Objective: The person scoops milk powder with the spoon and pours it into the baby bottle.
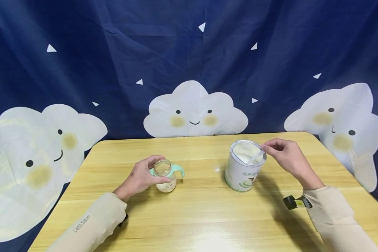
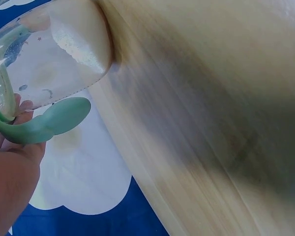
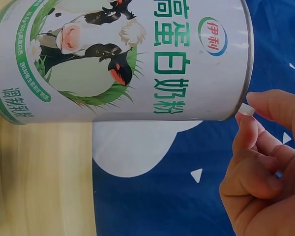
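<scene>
On the left of the table in the head view, my left hand [image 1: 141, 175] grips a clear baby bottle [image 1: 167, 188] with a mint-green collar and handles. The bottle's mouth is uncapped. White powder [image 2: 81, 37] lies at its bottom in the left wrist view. To the right stands an open milk powder can [image 1: 240, 176], white with a green base and cow pictures. My right hand [image 1: 288, 156] pinches the end of a white scoop [image 1: 255, 157] at the can's rim. The scoop slants down into the can, its bowl hard to make out in the powder.
Both things stand on a light wooden table [image 1: 189, 217]. Behind it hangs a dark blue curtain [image 1: 163, 45] printed with smiling clouds and white triangles. A small white spot [image 1: 217, 169] shows on the table left of the can.
</scene>
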Tool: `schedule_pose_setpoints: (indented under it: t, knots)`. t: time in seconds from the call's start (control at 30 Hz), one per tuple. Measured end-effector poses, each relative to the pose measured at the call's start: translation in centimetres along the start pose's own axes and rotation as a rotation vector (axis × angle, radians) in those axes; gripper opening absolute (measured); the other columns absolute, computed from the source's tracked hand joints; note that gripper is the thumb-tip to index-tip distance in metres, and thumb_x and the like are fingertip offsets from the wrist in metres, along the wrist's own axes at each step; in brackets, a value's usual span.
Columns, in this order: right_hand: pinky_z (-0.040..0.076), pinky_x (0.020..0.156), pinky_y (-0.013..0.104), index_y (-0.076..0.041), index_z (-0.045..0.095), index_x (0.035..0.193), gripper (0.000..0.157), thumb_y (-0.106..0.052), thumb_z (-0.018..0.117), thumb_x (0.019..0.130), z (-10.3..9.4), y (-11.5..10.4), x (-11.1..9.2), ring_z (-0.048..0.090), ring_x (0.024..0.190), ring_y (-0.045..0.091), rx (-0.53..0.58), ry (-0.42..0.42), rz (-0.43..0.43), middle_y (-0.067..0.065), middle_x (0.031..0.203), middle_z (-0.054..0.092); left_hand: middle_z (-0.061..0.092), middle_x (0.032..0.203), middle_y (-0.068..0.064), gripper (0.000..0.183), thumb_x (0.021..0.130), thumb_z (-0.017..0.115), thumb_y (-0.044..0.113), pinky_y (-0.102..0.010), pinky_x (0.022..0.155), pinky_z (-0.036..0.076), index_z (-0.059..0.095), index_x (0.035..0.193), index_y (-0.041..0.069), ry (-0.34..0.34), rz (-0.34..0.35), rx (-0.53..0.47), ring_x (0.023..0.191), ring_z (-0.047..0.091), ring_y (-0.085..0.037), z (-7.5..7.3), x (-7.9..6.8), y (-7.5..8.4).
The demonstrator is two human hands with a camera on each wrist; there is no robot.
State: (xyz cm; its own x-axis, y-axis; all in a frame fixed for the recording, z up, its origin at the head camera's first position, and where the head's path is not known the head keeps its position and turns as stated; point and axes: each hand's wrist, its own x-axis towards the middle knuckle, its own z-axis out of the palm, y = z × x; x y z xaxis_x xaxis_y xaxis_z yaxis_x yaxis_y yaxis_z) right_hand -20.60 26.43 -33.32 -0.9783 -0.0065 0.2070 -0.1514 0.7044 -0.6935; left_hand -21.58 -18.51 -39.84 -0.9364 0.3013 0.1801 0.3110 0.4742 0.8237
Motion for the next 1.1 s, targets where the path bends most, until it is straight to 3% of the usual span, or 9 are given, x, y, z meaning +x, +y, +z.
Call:
schedule_pose_setpoints:
  t: [0.63,0.87,1.1]
  knots:
    - [0.047,0.065,0.021,0.001,0.073,0.103,0.033,-0.031,0.066,0.098,-0.1,0.0,0.0,0.057,0.079,0.009,0.01,0.015,-0.012,0.009,0.093,0.071,0.068,0.123,-0.011,0.07,0.068,0.094,0.022,-0.048,0.098,0.051,0.063,0.127,0.001,0.001,0.03,0.053,0.116,0.063,-0.032,-0.1,0.2,0.1]
    - [0.047,0.064,0.022,0.0,0.073,0.105,0.037,-0.035,0.063,0.099,-0.5,0.2,-0.1,0.057,0.081,0.012,-0.01,0.032,-0.017,0.013,0.099,0.071,0.068,0.122,-0.012,0.073,0.067,0.095,0.024,-0.05,0.1,0.05,0.062,0.128,0.001,-0.037,0.063,0.094,0.117,0.062,-0.034,-0.4,0.4,0.2]
    - [0.047,0.064,0.019,-0.003,0.071,0.113,0.037,-0.036,0.063,0.099,-1.1,0.4,-0.2,0.057,0.083,0.005,-0.054,0.054,-0.071,0.013,0.102,0.071,0.057,0.139,-0.016,0.089,0.068,0.093,0.035,-0.056,0.104,0.044,0.053,0.14,0.002,-0.082,0.06,0.18,0.127,0.053,-0.041,-1.3,0.3,0.9]
